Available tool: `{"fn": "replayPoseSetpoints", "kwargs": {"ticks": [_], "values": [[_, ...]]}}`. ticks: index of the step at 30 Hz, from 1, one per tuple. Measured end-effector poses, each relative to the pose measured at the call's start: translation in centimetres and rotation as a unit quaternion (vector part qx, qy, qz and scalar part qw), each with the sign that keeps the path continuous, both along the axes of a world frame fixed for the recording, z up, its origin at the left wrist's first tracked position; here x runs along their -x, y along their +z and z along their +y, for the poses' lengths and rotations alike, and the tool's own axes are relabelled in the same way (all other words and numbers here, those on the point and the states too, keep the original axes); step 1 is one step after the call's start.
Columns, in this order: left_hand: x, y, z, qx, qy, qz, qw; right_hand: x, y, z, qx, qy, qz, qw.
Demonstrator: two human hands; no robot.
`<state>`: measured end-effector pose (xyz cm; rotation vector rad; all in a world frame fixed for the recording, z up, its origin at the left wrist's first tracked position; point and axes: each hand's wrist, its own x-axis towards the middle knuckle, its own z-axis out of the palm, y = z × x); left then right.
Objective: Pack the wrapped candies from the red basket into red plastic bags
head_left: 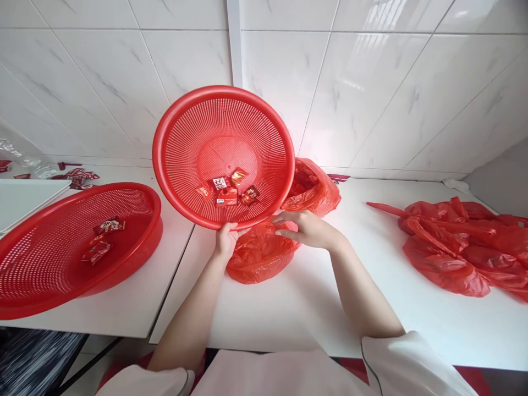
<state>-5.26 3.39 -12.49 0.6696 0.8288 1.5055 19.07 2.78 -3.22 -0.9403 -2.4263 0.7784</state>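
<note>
Left fingers (227, 229) grip a basket (187, 137), right fingers (291, 216) parted, above white table (325, 297) near tiled wall (367, 104).

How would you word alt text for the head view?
A person's left hand holds a tilted red perforated basket with a few wrapped sweets inside; the right hand, open, is by an open red plastic bag. Another red basket stands at left, and piled red plastic bags lie at right.
</note>
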Motion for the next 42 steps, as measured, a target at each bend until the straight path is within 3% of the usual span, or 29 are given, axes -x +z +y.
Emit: {"fn": "replayPoseSetpoints", "kwargs": {"ticks": [6,9,16,32,37,42], "values": [[-0.9,-0.4,-0.6,0.007,-0.057,0.0,0.998,1.4,-1.9,1.1,-0.17,-0.07,-0.041,0.982],[-1.2,-0.3,-1.0,0.009,-0.098,0.006,0.995,2.2,-3.4,1.7,-0.215,-0.104,-0.082,0.968],[-1.4,-0.5,-1.0,0.014,-0.104,0.013,0.994,3.6,-5.5,1.9,-0.193,-0.056,-0.11,0.973],[-0.7,-1.1,-1.0,0.045,-0.105,0.053,0.992,3.2,-3.9,1.2,-0.06,0.025,0.03,0.997],[-1.1,-0.5,-1.2,0.039,-0.104,0.049,0.993,3.5,-4.3,1.5,-0.13,-0.019,0.028,0.991],[-1.6,-0.3,-1.7,0.044,-0.144,0.046,0.987,4.4,-6.2,2.1,-0.215,-0.128,-0.051,0.967]]}}
